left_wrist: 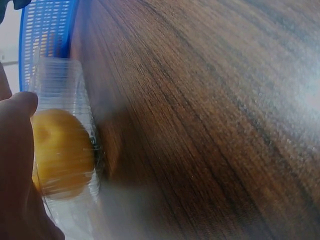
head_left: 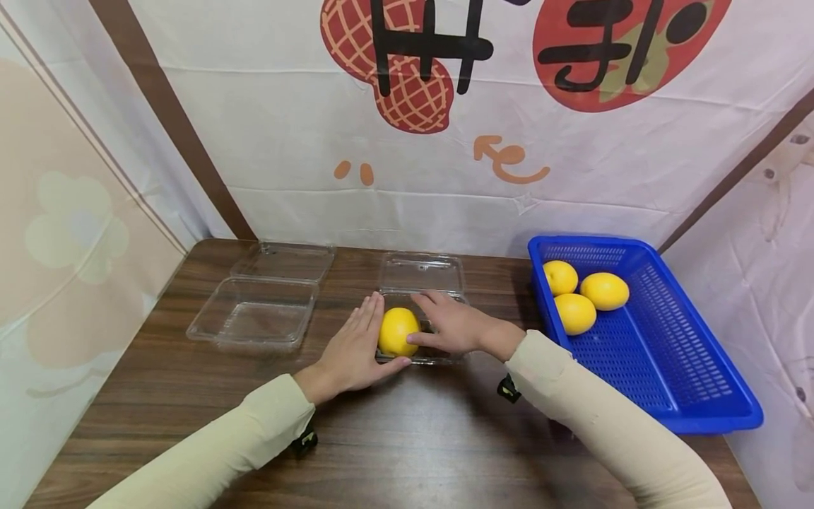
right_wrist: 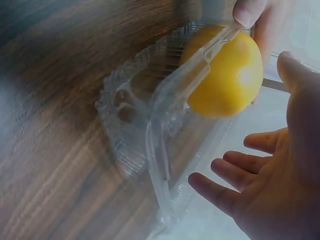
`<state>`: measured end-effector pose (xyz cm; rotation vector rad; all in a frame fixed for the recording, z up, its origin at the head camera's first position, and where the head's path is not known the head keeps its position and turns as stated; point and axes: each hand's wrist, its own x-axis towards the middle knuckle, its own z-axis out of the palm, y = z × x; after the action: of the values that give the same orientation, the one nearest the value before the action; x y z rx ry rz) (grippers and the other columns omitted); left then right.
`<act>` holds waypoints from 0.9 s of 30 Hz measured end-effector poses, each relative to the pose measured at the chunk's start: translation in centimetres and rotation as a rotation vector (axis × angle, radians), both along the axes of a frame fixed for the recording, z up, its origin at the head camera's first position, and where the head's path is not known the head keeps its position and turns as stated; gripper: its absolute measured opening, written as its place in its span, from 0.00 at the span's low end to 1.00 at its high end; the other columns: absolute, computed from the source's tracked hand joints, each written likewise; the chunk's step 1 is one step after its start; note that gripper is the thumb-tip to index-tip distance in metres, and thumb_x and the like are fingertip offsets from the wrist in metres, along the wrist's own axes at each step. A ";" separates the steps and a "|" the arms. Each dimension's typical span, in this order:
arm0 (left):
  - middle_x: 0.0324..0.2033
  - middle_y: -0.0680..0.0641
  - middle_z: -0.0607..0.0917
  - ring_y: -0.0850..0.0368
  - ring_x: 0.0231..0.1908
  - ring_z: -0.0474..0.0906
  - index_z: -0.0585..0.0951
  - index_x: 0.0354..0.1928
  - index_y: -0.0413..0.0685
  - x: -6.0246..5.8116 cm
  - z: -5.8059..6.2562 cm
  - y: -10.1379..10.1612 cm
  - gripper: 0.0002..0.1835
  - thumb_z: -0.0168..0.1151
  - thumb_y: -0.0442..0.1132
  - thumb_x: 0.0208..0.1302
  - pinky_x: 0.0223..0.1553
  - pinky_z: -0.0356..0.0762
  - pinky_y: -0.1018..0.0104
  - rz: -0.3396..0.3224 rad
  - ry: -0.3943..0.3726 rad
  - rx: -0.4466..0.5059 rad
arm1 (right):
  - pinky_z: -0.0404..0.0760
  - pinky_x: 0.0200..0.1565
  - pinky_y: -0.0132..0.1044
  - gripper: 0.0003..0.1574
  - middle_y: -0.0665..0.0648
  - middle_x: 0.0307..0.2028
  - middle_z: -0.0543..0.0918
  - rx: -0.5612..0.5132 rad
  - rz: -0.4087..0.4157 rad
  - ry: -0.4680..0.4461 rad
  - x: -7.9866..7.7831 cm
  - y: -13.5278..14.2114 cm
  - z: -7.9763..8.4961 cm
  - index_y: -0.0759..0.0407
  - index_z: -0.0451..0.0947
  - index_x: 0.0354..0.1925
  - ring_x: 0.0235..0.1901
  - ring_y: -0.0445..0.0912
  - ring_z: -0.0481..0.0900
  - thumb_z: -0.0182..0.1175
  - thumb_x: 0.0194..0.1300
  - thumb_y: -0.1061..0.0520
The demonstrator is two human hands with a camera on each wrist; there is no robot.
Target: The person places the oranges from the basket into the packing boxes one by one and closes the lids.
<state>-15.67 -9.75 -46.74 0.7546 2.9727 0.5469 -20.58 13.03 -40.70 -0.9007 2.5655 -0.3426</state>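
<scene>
A yellow lemon [head_left: 398,331] sits at the left end of a clear plastic clamshell box [head_left: 439,361], whose lid [head_left: 422,272] lies folded back towards the wall. My left hand [head_left: 352,348] lies along the box's left side with straight fingers, its thumb at the near rim. From the right, my right hand [head_left: 459,325] reaches over the box, thumb beside the lemon. In the right wrist view the fingers of the right hand [right_wrist: 272,175] are spread and grip nothing. Through the box wall, the lemon [left_wrist: 62,152] shows in the left wrist view.
A second clear clamshell box [head_left: 261,311] stands unlidded on the left of the wooden table [head_left: 407,452]. At the right is a blue plastic basket [head_left: 674,339] with three lemons [head_left: 575,314] in its far left corner. A printed cloth wall [head_left: 286,141] rises behind the table.
</scene>
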 end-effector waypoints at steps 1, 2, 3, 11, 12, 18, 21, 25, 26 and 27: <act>0.79 0.32 0.45 0.40 0.79 0.43 0.44 0.78 0.29 0.0 0.0 0.0 0.62 0.57 0.71 0.65 0.76 0.49 0.46 0.000 0.001 0.000 | 0.66 0.71 0.53 0.56 0.64 0.78 0.55 0.012 0.009 0.023 0.1 0.1 0.1 0.60 0.48 0.81 0.75 0.58 0.58 0.52 0.73 0.29; 0.79 0.32 0.45 0.40 0.79 0.42 0.44 0.78 0.29 0.0 0.0 0.0 0.62 0.57 0.71 0.65 0.76 0.49 0.46 0.000 0.001 0.002 | 0.67 0.71 0.53 0.56 0.64 0.77 0.55 0.019 0.018 0.037 0.1 0.1 0.2 0.60 0.48 0.80 0.75 0.58 0.58 0.52 0.73 0.29; 0.79 0.32 0.46 0.40 0.79 0.43 0.44 0.78 0.29 0.0 0.0 0.0 0.62 0.57 0.71 0.65 0.76 0.49 0.46 0.000 0.002 0.001 | 0.67 0.71 0.53 0.55 0.64 0.77 0.56 0.022 0.027 0.054 0.2 0.2 0.3 0.61 0.49 0.80 0.75 0.58 0.59 0.53 0.73 0.29; 0.78 0.31 0.46 0.39 0.78 0.44 0.44 0.78 0.28 0.0 0.0 0.0 0.63 0.58 0.71 0.64 0.76 0.49 0.47 -0.004 0.013 -0.001 | 0.61 0.71 0.63 0.54 0.67 0.77 0.56 0.020 0.063 0.146 0.7 0.8 0.8 0.61 0.52 0.79 0.76 0.61 0.55 0.54 0.73 0.31; 0.78 0.31 0.46 0.39 0.78 0.44 0.44 0.78 0.28 0.0 0.0 0.0 0.63 0.58 0.71 0.64 0.76 0.49 0.47 -0.003 0.013 0.000 | 0.60 0.71 0.64 0.53 0.67 0.77 0.55 0.017 0.068 0.156 0.8 0.9 0.8 0.61 0.53 0.79 0.76 0.62 0.54 0.54 0.73 0.31; 0.78 0.31 0.47 0.39 0.78 0.44 0.45 0.78 0.28 -0.1 -0.1 0.0 0.63 0.58 0.71 0.64 0.76 0.49 0.47 -0.002 0.013 -0.001 | 0.50 0.73 0.66 0.55 0.67 0.80 0.47 0.009 0.084 0.180 1.2 1.2 1.0 0.61 0.50 0.80 0.79 0.62 0.44 0.54 0.73 0.31; 0.78 0.30 0.47 0.38 0.78 0.44 0.44 0.78 0.28 -0.1 0.0 0.0 0.63 0.58 0.71 0.64 0.76 0.49 0.47 -0.004 0.016 -0.002 | 0.46 0.74 0.67 0.55 0.66 0.80 0.42 0.009 0.077 0.172 1.3 1.4 1.1 0.59 0.47 0.81 0.79 0.61 0.39 0.53 0.73 0.31; 0.78 0.30 0.47 0.38 0.78 0.44 0.44 0.78 0.28 -0.1 0.0 0.0 0.63 0.58 0.71 0.64 0.76 0.49 0.46 -0.003 0.016 -0.002 | 0.40 0.74 0.67 0.55 0.63 0.81 0.37 0.019 0.061 0.150 1.5 1.7 1.1 0.55 0.44 0.82 0.80 0.59 0.33 0.53 0.73 0.30; 0.78 0.31 0.47 0.38 0.78 0.44 0.44 0.78 0.28 -0.1 0.0 0.0 0.63 0.58 0.71 0.64 0.76 0.49 0.46 -0.002 0.014 -0.002 | 0.39 0.74 0.67 0.55 0.62 0.81 0.36 0.020 0.056 0.142 1.5 1.7 1.2 0.54 0.44 0.82 0.80 0.59 0.32 0.53 0.73 0.30; 0.78 0.31 0.47 0.39 0.78 0.44 0.44 0.78 0.28 -0.1 0.0 0.0 0.63 0.58 0.71 0.64 0.76 0.49 0.47 -0.001 0.013 -0.002 | 0.38 0.74 0.66 0.55 0.62 0.81 0.35 0.027 0.051 0.136 1.6 1.8 1.3 0.53 0.43 0.82 0.79 0.58 0.31 0.52 0.73 0.29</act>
<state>-15.74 -9.74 -46.78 0.7615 2.9839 0.5411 -19.00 14.85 -39.44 -1.0095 2.6574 -0.2394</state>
